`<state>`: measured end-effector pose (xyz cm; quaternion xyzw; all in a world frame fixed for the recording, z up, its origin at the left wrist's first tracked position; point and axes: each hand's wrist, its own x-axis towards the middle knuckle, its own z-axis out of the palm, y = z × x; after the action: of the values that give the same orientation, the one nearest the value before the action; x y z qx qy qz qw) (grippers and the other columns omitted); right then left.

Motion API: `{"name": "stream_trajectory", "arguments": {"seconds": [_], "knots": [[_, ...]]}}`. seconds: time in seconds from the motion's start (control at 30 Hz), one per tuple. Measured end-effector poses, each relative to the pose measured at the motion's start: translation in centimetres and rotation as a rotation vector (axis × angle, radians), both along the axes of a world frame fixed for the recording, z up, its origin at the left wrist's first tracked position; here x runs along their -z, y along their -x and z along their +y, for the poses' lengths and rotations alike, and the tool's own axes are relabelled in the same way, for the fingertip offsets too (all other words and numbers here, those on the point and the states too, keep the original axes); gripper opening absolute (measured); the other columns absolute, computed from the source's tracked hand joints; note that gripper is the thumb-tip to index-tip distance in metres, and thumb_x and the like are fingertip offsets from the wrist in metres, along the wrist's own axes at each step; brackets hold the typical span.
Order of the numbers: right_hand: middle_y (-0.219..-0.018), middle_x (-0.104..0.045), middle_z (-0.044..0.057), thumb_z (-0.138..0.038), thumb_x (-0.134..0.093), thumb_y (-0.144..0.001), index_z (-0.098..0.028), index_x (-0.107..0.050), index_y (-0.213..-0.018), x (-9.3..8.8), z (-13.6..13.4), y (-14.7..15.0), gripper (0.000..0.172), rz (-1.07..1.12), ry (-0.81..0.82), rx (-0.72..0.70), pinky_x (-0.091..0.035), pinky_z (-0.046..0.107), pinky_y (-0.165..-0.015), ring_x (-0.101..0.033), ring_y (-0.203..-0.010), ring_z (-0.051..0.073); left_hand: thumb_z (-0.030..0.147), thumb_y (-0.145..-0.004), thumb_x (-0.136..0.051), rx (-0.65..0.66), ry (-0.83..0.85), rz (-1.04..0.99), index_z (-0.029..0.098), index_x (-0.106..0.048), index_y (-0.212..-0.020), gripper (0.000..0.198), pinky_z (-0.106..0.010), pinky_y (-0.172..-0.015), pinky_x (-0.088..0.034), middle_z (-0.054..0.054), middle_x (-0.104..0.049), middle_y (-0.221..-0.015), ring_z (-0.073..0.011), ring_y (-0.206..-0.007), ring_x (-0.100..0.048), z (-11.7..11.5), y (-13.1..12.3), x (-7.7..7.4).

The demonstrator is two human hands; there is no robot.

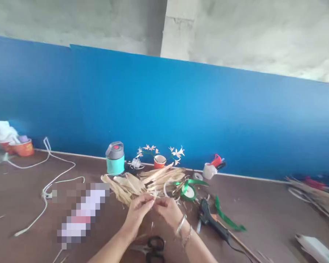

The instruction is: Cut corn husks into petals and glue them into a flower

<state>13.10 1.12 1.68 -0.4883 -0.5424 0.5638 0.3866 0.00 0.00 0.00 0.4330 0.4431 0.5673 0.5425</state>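
Small pale piece [155, 194] sits at the fingertips of the left hand [138, 210], which pinches it, before dried husks [131, 183] on the bench [263, 204]; the right hand [168, 212] curls alongside, its hold unclear.

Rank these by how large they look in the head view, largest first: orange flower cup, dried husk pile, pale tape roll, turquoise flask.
1. Dried husk pile
2. Turquoise flask
3. Orange flower cup
4. Pale tape roll
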Motion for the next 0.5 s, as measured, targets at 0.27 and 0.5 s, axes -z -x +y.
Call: {"name": "stream_trajectory", "arguments": {"seconds": [0.27,0.5], "knots": [[-0.045,-0.050,-0.004,-0.028,-0.062,-0.057,-0.014,-0.059,-0.051,-1.2,1.0,-2.6,0.015,-0.027,0.007,-0.009,-0.027,0.021,-0.045,-0.038,-0.044,0.006,0.037,-0.064,-0.070,0.078,-0.026,-0.019,0.017,-0.070,-0.071,0.022,-0.031,-0.078,-0.042,-0.004,-0.065,-0.083,-0.0235,-0.086,-0.057,1.0,-2.6,-1.6],[-0.046,-0.049,-0.004,-0.025,-0.057,-0.055,-0.015,-0.057,-0.052,-1.7,0.3,-2.1,0.010,-0.011,0.031,-0.026,-0.028,0.021,-0.044,-0.039,-0.043,0.007,0.035,-0.066,-0.070,0.179,-0.002,-0.130,0.016,-0.063,-0.062,0.020,-0.025,-0.068,-0.040,0.000,-0.059,-0.072,-0.0156,-0.071,-0.054,0.6,-2.0,-1.5]]}}
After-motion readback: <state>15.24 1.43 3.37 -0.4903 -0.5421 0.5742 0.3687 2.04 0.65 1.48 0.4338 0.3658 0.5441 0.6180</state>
